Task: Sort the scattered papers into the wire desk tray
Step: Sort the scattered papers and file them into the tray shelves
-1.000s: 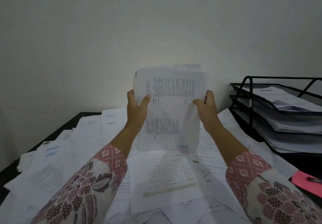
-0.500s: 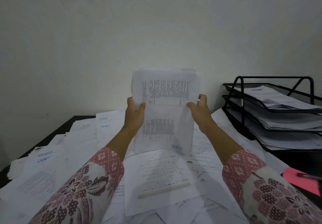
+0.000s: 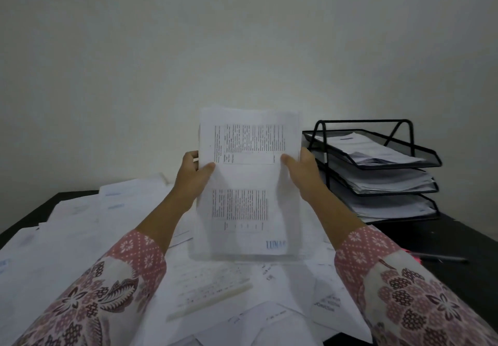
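Papers (image 3: 80, 238) are lying loose across the desk; above them the left hand (image 3: 192, 177) and right hand (image 3: 303, 173) are gripping an upright sheaf (image 3: 249, 184), probably squaring it. Next: carrying it right to the tray (image 3: 420, 154).

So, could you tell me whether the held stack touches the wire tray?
Apart: the head view shows wall between the paper stack and wire desk tray.

Dark table (image 3: 455, 240) carries scattered papers (image 3: 80, 227), wire tray (image 3: 377, 173), pen (image 3: 442, 258).
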